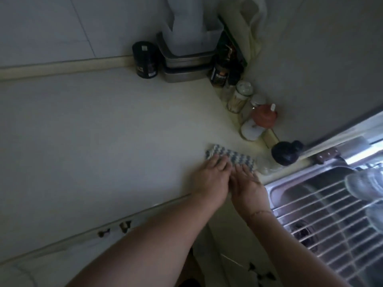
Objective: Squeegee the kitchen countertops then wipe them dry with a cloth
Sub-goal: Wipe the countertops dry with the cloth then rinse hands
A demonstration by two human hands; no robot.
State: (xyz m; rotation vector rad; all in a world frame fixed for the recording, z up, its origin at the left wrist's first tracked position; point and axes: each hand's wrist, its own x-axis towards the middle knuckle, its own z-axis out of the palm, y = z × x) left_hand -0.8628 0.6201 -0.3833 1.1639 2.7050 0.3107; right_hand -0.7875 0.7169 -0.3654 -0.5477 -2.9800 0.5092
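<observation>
A blue-and-white patterned cloth [228,155] lies folded flat on the pale countertop [103,131], close to the sink's corner. My left hand [211,179] presses on the cloth's left part with its fingers laid flat. My right hand [246,183] presses beside it on the cloth's right part, fingers straight. The two hands touch side by side. No squeegee is in view.
A steel sink [275,189] with a white wire rack [331,224] lies to the right. Jars and bottles [240,100] line the right wall, with a black round object [286,152] near the sink. A black canister [145,61] and stacked steel containers [184,67] stand at the back.
</observation>
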